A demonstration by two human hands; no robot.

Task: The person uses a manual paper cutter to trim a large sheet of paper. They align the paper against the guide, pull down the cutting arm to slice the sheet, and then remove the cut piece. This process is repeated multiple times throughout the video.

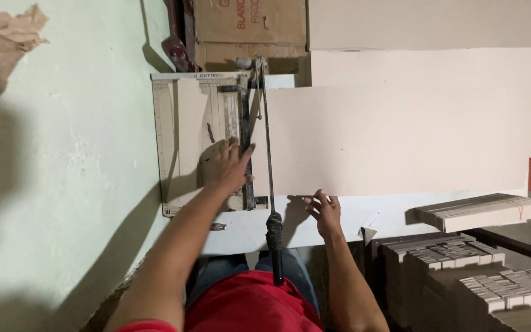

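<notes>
Pressing flat, the left hand (227, 166) pins the card sheet (401, 141) on the paper cutter (173, 147); the right hand (325, 211), fingers spread, steadies its near edge beside the blade handle (275, 246).

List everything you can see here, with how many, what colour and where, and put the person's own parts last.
Paper cutter: one, cream with dark blade arm, centre-left on the table.
Cardboard sheet: one, beige, across the cutter to the right.
Cardboard strips: several stacks, beige, lower right.
Cardboard box: one, brown, top centre.
Table: one, white, beneath the cutter.
Left hand: flat on the cutter bed.
Right hand: fingers on the sheet's near edge.
</notes>
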